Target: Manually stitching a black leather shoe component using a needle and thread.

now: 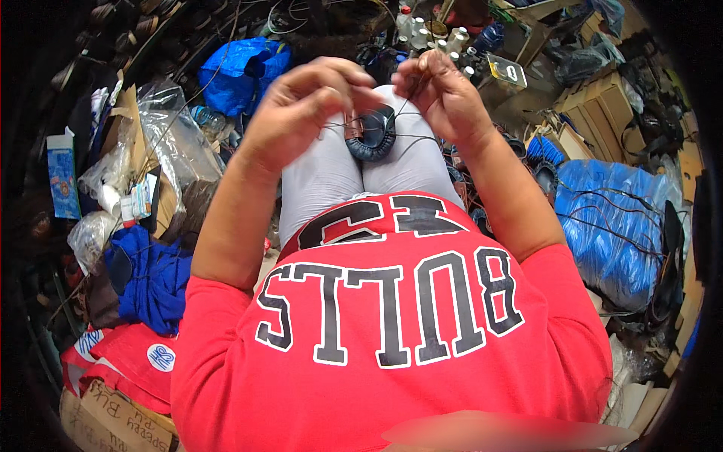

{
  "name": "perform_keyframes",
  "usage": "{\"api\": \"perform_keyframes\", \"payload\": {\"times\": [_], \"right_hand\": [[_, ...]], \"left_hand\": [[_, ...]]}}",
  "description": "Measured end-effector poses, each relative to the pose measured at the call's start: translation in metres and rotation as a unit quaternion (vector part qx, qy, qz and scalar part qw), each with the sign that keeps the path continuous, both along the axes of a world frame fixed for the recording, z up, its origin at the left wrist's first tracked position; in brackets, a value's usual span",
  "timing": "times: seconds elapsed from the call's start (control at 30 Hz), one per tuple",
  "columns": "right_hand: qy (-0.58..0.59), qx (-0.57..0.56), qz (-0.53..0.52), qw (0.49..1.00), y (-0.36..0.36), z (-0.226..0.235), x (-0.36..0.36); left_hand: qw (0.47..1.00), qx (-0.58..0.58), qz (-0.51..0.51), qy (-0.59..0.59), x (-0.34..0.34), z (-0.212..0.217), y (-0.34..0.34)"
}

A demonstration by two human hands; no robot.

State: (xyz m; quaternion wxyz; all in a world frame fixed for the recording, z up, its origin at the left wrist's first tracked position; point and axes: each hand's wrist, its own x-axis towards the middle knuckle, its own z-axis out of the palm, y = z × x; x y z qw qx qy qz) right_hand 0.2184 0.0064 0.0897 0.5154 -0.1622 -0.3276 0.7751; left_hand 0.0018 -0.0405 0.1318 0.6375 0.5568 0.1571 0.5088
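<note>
From the head view, you are sitting with your knees (pixel 361 169) together in grey trousers, and both your hands are up over them.

Your left hand (pixel 301 109) is bent shut, with the fingertips pinched on thin dark thread (pixel 422 138). Your right hand (pixel 440 90) is also curled shut, pinching the thread up near its thumb. The thread runs between the two hands and down past your right wrist.

The dark blue leather piece (pixel 374 134) sits right between your hands, a little below them, resting on top of your knees. It looks like a small shoe part with a stitched edge and a brown bit on its left side. Your left hand touches it; I cannot tell if the right hand touches it too.

Far past your left hand lies a blue plastic bag (pixel 237 71). Past your right hand stand small white bottles (pixel 452 38). Out to the side of your right arm is a big blue bundle (pixel 610 226) with cords over it. By your left elbow is a heap of blue cloth (pixel 154 282).
</note>
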Motion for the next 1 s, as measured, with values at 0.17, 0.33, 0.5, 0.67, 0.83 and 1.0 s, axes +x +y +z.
{"api": "perform_keyframes", "payload": {"times": [0.17,0.33,0.5,0.67,0.83,1.0], "right_hand": [[-0.488,0.24,0.155,0.825,-0.023,-0.015,0.038],[-0.784,0.193,0.006,0.59,0.017,-0.022,0.19],[-0.952,0.034,-0.202,0.226,0.016,0.036,0.49],[-0.887,0.084,-0.087,0.446,0.038,-0.021,0.331],[-0.567,0.143,0.041,0.81,-0.023,-0.053,0.091],[-0.542,0.088,0.112,0.828,-0.017,-0.072,0.055]], "left_hand": [[0.924,-0.088,-0.017,0.373,-0.02,-0.021,-0.032],[0.622,0.114,0.375,0.678,-0.256,-0.073,-0.026],[0.289,-0.03,0.541,0.789,-0.415,0.005,-0.066],[0.677,-0.051,0.525,0.513,-0.315,-0.09,-0.036],[0.809,0.147,0.272,0.501,-0.035,-0.09,-0.024],[0.819,0.025,0.208,0.534,-0.028,-0.101,-0.015]]}}
